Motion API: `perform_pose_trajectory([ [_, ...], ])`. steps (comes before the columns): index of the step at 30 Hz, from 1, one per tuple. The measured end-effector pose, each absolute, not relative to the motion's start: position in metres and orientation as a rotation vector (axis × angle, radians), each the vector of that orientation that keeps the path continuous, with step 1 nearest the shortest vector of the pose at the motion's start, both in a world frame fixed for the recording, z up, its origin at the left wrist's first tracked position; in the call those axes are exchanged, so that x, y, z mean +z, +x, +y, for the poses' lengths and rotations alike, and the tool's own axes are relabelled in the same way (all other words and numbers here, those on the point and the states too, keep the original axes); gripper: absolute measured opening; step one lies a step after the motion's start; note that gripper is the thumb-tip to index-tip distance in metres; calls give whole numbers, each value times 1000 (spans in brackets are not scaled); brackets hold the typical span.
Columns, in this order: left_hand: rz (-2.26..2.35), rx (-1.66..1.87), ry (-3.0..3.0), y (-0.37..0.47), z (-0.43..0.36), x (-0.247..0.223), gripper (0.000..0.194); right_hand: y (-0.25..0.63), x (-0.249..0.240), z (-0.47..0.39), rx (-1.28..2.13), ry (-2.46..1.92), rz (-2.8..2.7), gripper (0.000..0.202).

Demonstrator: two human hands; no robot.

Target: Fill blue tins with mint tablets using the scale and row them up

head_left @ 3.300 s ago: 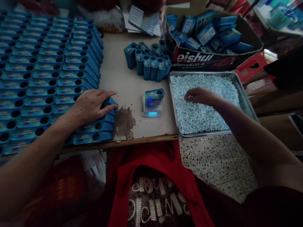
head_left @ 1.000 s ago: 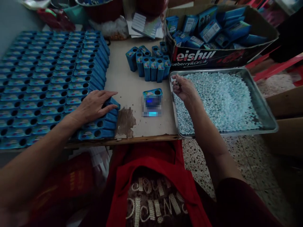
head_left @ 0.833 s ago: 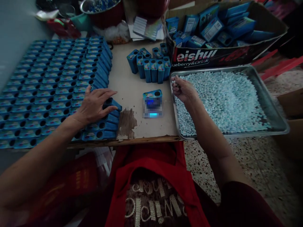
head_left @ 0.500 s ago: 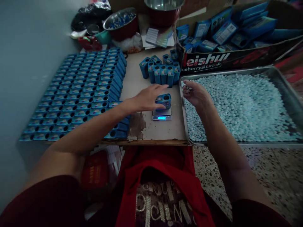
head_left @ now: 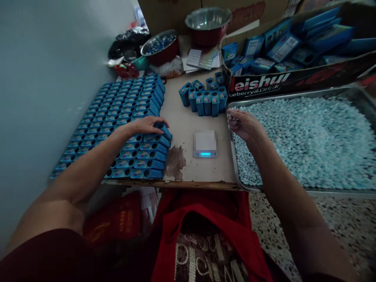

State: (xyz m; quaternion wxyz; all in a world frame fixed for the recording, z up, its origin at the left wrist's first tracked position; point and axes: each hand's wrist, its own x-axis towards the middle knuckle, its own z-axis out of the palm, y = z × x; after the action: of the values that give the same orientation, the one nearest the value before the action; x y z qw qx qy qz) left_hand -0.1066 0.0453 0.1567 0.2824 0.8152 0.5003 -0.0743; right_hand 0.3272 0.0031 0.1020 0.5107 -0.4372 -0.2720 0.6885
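Observation:
At the right edge of the packed rows of blue boxes (head_left: 149, 153), my left hand (head_left: 149, 125) grips a small blue box (head_left: 165, 130) with a round hole in its top. Thumb and fingers sit on either side of it. My right hand (head_left: 245, 124) is closed around several small pale candies (head_left: 234, 118), over the left rim of a metal tray (head_left: 235, 164). Pale blue-white pellets (head_left: 305, 137) fill that tray. Between the hands a small scale (head_left: 205, 141) lies on the table with nothing on its plate and its display lit.
A cluster of upright blue boxes (head_left: 205, 98) stands beyond the scale. Behind the tray is a black-printed carton (head_left: 261, 84) heaped with blue boxes. Two metal bowls, one at the back (head_left: 208, 23), stand near the wall. The table's front edge (head_left: 199, 186) is close to my body.
My left hand has carried the blue box from the scale leftward to the rows. My right hand stays by the tray rim, still holding candies. The view has shifted slightly.

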Motion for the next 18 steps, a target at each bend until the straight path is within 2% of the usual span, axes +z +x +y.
perform_pose_trajectory([
  [4, 1449, -243, 2195, -104, 15, 145, 77, 328, 99, 4, 1664, -1026, -634, 21],
  [8, 1584, -335, 2365, -93, -9, 134, 68, 331, 98, 6, 1635, -1059, -601, 26],
  [11, 1554, -322, 2425, -99, -11, 130, 72, 332, 97, 6, 1642, -1051, -596, 29],
  [14, 1497, -239, 2411, -103, 18, 133, 79, 332, 97, 6, 1651, -1043, -580, 32],
  [16, 1572, -67, 2382, -91, 55, 135, 82, 331, 97, 5, 1640, -1040, -565, 34],
  [18, 1723, 165, 2295, -65, 100, 132, 93, 331, 96, 5, 1601, -1044, -546, 33],
])
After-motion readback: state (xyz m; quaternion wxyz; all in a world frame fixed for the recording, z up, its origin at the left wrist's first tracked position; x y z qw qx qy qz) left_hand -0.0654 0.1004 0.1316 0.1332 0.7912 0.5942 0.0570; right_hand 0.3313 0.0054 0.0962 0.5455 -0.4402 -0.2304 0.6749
